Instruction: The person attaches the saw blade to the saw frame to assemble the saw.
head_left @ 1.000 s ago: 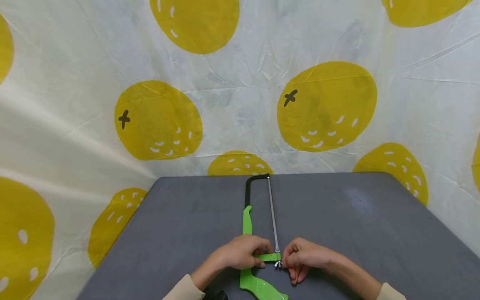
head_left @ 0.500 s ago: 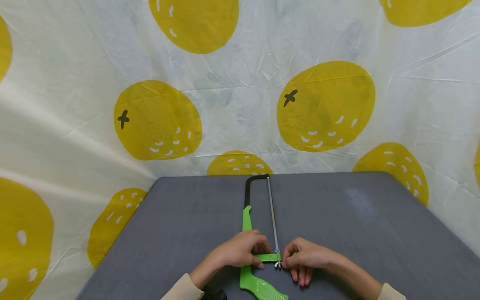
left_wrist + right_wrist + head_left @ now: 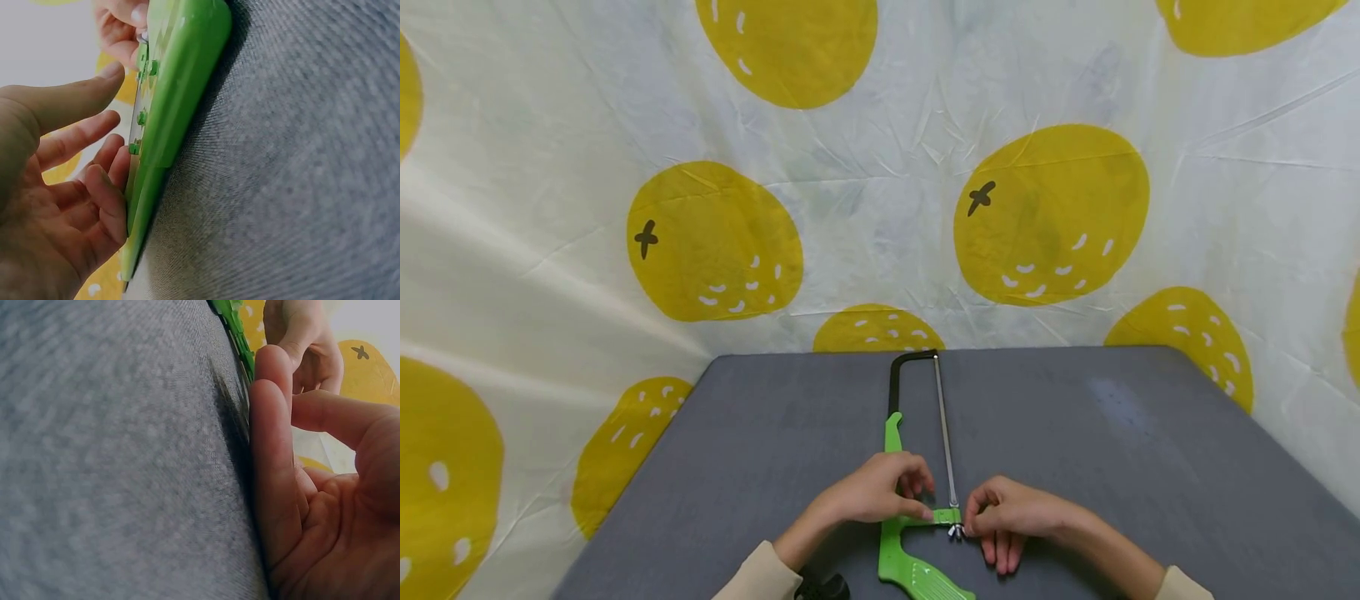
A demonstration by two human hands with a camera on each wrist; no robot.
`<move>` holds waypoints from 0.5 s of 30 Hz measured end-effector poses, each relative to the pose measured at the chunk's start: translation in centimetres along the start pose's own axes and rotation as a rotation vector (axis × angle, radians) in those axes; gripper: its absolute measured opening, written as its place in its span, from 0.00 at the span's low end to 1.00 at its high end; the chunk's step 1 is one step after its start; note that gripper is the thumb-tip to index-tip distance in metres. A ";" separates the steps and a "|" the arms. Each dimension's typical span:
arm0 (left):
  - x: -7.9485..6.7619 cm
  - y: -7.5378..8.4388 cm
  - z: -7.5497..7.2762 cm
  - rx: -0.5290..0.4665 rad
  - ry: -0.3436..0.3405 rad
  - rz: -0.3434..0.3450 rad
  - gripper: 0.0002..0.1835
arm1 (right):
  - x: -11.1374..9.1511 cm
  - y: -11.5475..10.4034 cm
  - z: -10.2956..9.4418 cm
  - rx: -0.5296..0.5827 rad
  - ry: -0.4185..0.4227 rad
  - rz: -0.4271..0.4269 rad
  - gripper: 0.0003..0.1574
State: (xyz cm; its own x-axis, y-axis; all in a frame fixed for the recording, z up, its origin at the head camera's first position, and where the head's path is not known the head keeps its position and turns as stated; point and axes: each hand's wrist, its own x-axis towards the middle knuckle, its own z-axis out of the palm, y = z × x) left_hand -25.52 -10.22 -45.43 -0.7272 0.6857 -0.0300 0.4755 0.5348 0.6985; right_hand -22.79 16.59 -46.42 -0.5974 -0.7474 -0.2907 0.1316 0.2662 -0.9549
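Note:
A hacksaw with a green handle [image 3: 917,571] and a black front frame [image 3: 895,387] lies on the grey table, its thin blade [image 3: 943,433] along the right side. My left hand [image 3: 876,490] lies over the green frame; its thumb is at the crosspiece [image 3: 946,516], and its other fingers are loosely bent beside the frame in the left wrist view. My right hand [image 3: 1011,512] has thumb and index finger together at the silver wing nut [image 3: 956,531] below the blade's near end, pinching its edge. Its lower fingers [image 3: 272,444] extend along the table and hide the nut in the right wrist view.
The grey table [image 3: 1112,467] reaches back to a white curtain [image 3: 880,225] printed with yellow fruit. A small black object [image 3: 827,588] sits at the near edge, beside my left sleeve [image 3: 760,575].
My left hand has loosened and shifted slightly up and left, baring its fingertips from the crosspiece. The right hand stays at the wing nut, its lower fingers swung a little rightward. The hacksaw stays put.

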 end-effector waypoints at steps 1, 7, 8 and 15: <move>0.1 0.0 0.0 -0.003 0.000 -0.001 0.13 | 0.0 0.0 0.0 -0.001 0.001 -0.003 0.09; 0.3 0.3 -0.3 -0.003 -0.005 0.004 0.12 | 0.0 -0.3 -0.2 -0.019 0.001 -0.012 0.10; 0.2 0.3 -0.2 -0.006 -0.002 0.006 0.12 | 0.0 -0.3 -0.3 -0.018 -0.003 -0.011 0.10; 0.1 -0.1 -0.1 -0.102 0.068 0.028 0.06 | -0.6 -0.3 -1.3 0.004 -0.009 -0.002 0.12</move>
State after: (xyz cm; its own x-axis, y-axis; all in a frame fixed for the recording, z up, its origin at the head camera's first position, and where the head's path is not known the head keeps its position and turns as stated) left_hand -25.70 -10.21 -45.42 -0.7480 0.6627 0.0369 0.4458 0.4605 0.7676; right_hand -23.52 17.70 -45.87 -0.5909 -0.7531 -0.2893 0.1337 0.2622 -0.9557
